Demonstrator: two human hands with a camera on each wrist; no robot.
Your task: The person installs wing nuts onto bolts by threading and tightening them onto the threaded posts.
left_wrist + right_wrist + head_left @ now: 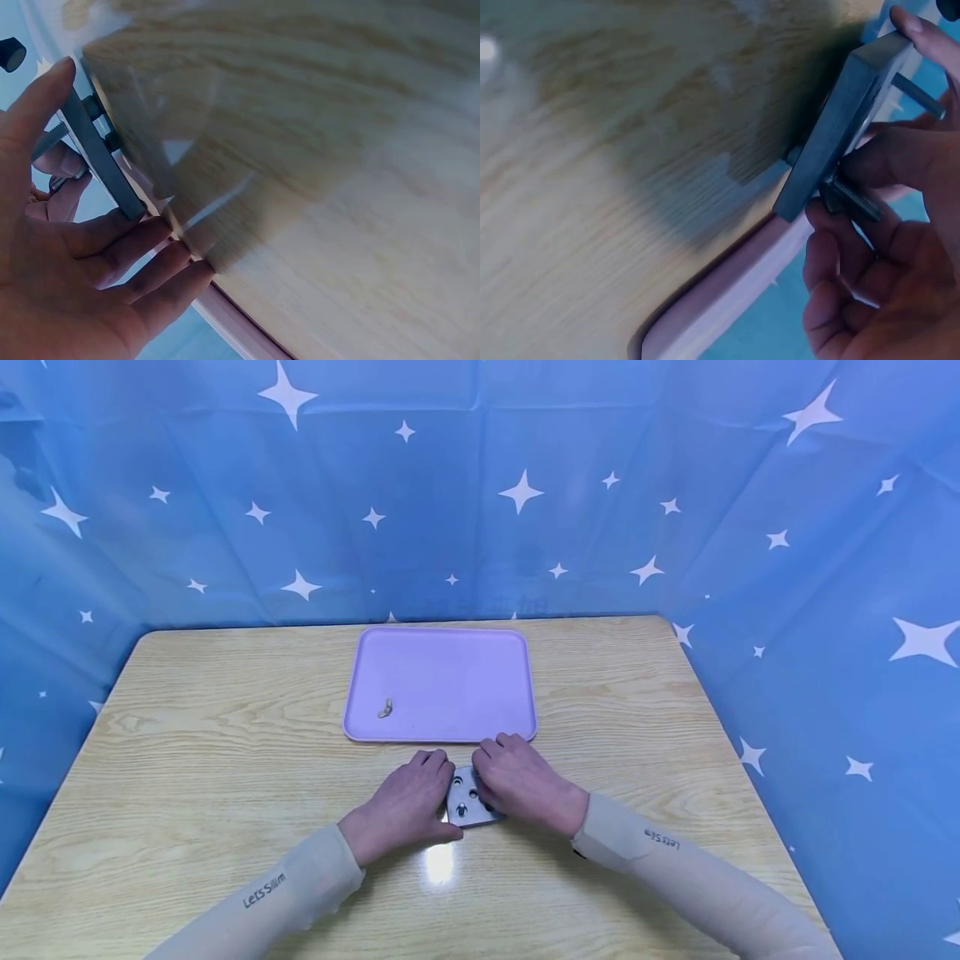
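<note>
A grey metal plate [462,810] with several holes lies on the table in front of both hands. Bolts pass through it, their heads under the plate and a threaded shank [855,201] standing out above. My left hand [412,802] holds the plate at its left edge, thumb on the near side and fingers toward the far side. Over the plate's right part, my right hand [525,785] pinches a small dark nut-like piece [830,197] at the foot of that shank, between thumb and curled forefinger. A second shank [920,95] stands beside the right hand, apart from its grip.
Behind the hands lies a shallow purple tray [465,677]. In its near left part sits a small brass-coloured winged piece [386,708]. The wooden table [225,760] ends at a blue star-patterned curtain [450,527] at the back and sides.
</note>
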